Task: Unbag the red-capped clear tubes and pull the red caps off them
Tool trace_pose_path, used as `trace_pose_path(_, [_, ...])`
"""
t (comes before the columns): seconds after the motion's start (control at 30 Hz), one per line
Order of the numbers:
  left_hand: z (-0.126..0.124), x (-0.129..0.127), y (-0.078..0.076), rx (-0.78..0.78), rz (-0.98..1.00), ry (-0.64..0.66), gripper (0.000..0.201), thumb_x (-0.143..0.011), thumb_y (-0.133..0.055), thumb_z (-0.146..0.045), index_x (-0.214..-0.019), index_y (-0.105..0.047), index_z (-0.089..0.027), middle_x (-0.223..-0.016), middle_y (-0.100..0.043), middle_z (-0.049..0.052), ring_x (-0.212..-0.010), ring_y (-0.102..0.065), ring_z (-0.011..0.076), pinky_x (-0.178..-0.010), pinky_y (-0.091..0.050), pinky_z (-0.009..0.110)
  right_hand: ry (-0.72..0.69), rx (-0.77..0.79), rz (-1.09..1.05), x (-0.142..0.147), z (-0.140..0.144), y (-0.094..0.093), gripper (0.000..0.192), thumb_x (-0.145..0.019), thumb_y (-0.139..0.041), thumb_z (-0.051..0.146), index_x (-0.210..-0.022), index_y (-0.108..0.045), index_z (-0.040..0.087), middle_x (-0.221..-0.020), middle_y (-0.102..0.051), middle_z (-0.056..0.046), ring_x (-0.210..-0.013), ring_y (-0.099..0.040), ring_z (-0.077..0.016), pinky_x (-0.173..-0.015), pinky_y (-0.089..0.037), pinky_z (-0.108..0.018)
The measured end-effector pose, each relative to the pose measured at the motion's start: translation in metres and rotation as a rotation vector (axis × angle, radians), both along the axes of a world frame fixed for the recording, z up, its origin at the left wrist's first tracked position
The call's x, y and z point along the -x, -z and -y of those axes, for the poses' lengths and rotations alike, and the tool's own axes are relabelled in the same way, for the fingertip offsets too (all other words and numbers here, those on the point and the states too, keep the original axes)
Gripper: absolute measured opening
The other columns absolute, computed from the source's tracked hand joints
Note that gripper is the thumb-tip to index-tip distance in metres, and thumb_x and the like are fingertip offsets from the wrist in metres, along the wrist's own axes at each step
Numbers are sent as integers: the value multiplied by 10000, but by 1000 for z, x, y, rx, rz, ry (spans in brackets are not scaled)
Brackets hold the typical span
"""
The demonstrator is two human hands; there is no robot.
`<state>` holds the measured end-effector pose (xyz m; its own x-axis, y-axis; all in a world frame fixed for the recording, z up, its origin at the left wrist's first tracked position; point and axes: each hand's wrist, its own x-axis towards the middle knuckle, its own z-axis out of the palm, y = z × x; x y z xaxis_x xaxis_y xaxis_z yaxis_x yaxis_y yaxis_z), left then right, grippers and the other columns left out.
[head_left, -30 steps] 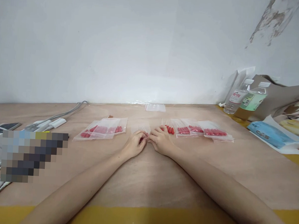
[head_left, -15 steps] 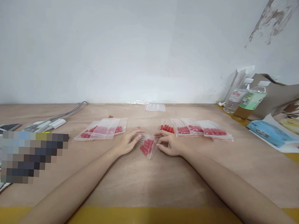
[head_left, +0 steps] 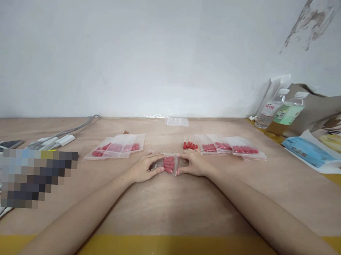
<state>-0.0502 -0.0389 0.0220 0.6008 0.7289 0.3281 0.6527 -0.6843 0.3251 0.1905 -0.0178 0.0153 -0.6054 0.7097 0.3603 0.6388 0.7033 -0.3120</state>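
Observation:
A clear zip bag (head_left: 169, 163) with several red rubber-like bulbs lies flat on the table between my hands. My left hand (head_left: 148, 167) holds its left part, thumb at the near edge and fingers at the far edge. My right hand (head_left: 195, 163) grips the right end, with thumb and fingers at the red-lined zip strip. Just beyond my right hand are several loose clear droppers (head_left: 190, 145) with red bulbs, partly hidden by that hand.
Filled zip bags (head_left: 118, 147) overlap at left; more filled bags (head_left: 245, 149) lie at right. A small stack of flat bags (head_left: 177, 122) is near the wall. Bottles (head_left: 287, 114) and a blue tissue pack (head_left: 315, 150) stand right; cables (head_left: 73, 130) and a phone (head_left: 6, 146) lie left.
The tilted zip bag is now straightened and flat, its zip end toward my right hand. My left hand has spread along the bag, and my right fingers have closed on its zip end.

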Motion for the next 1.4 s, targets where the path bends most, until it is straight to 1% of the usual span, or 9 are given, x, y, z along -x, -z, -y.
trace_pose_path(0.13, [1,-2,0,-26,41,-27,408,-794,-512,-368,-1180,-498,-235,-1158,-563,65,-1067,-509,225,-909,-399,401,0,22,-89,2,-1,3,526,-553,-674,560,-960,-629,229,-740,-548,-10,-726,-491,-162,-663,-331,-280])
trace_pose_path(0.27, [2,-2,1,-70,75,-49,377,-788,-518,-373,-1141,-527,-242,-1103,-591,49,-999,-543,211,-848,-432,355,-76,73,-251,10,0,3,237,-734,-602,312,-948,-630,217,-842,-583,-25,-737,-514,-130,-641,-376,-243])
trace_pose_path(0.5, [4,-2,-1,-81,76,-70,434,-725,-585,-445,-1099,-540,-229,-930,-609,47,-824,-572,187,-715,-450,291,-11,250,-259,27,6,-7,173,-697,-568,153,-855,-627,190,-629,-571,35,-535,-471,-86,-478,-327,-192])
trace_pose_path(0.67, [3,-2,-1,-78,93,-68,485,-700,-604,-469,-1106,-515,-219,-957,-590,52,-844,-560,189,-720,-447,290,7,370,-388,34,4,-3,163,-651,-636,200,-796,-575,156,-722,-611,-1,-611,-532,-107,-506,-385,-201])
trace_pose_path(0.9, [1,0,1,-12,108,-53,525,-706,-597,-473,-1151,-481,-220,-1065,-571,57,-951,-537,204,-805,-434,312,-89,561,-585,42,-6,14,91,-680,-587,141,-770,-594,151,-746,-646,-10,-689,-593,-132,-598,-459,-228])
trace_pose_path(1.03, [2,0,1,80,99,-95,559,-721,-562,-498,-1192,-450,-217,-1140,-560,50,-1012,-528,214,-850,-424,321,-6,618,-643,38,-9,11,118,-684,-592,149,-796,-628,141,-736,-653,-15,-695,-600,-132,-611,-471,-223])
trace_pose_path(1.13, [2,0,0,107,71,-152,560,-720,-547,-518,-1189,-467,-223,-1136,-570,45,-1001,-541,221,-838,-433,322,62,677,-645,31,-10,5,92,-683,-611,149,-774,-625,142,-667,-635,-2,-623,-587,-107,-555,-468,-196])
trace_pose_path(1.27, [2,1,-2,55,34,-204,527,-727,-539,-515,-1151,-512,-203,-1063,-608,53,-925,-575,216,-807,-446,313,178,870,-665,17,-12,-6,88,-674,-648,172,-717,-578,142,-552,-580,23,-481,-548,-85,-425,-450,-182])
trace_pose_path(1.4, [1,2,-2,-12,11,-215,493,-736,-538,-495,-1124,-537,-192,-1029,-619,61,-895,-580,210,-793,-447,303,175,1038,-846,7,-15,-12,127,-641,-675,98,-691,-561,123,-608,-598,6,-533,-581,-86,-507,-517,-201])
